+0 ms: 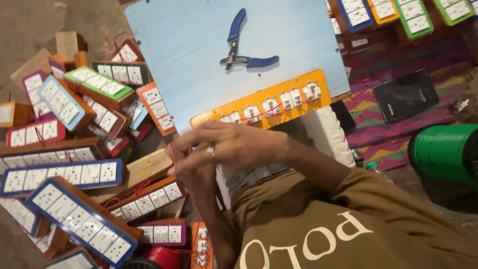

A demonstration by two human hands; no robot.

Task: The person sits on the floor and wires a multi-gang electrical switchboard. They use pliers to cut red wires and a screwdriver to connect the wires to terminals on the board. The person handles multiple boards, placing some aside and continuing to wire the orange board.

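My right hand (236, 144) lies over my left hand (196, 174), fingers bunched together near the left end of an orange switch board (298, 102). The board rests on the near edge of a light blue board (199, 45) and shows a row of white switch backs linked by a red wire (259, 113). There is a ring on one finger of my right hand. Whatever sits between the fingers is hidden. Blue-handled pliers (244, 55) lie on the blue board, beyond both hands.
Many finished switch boards with blue, green, red and orange frames (74, 174) are piled at the left and below. More boards (413, 15) lie at the top right. A black flat box (406, 94) and a green drum (440, 149) sit on a patterned cloth at the right.
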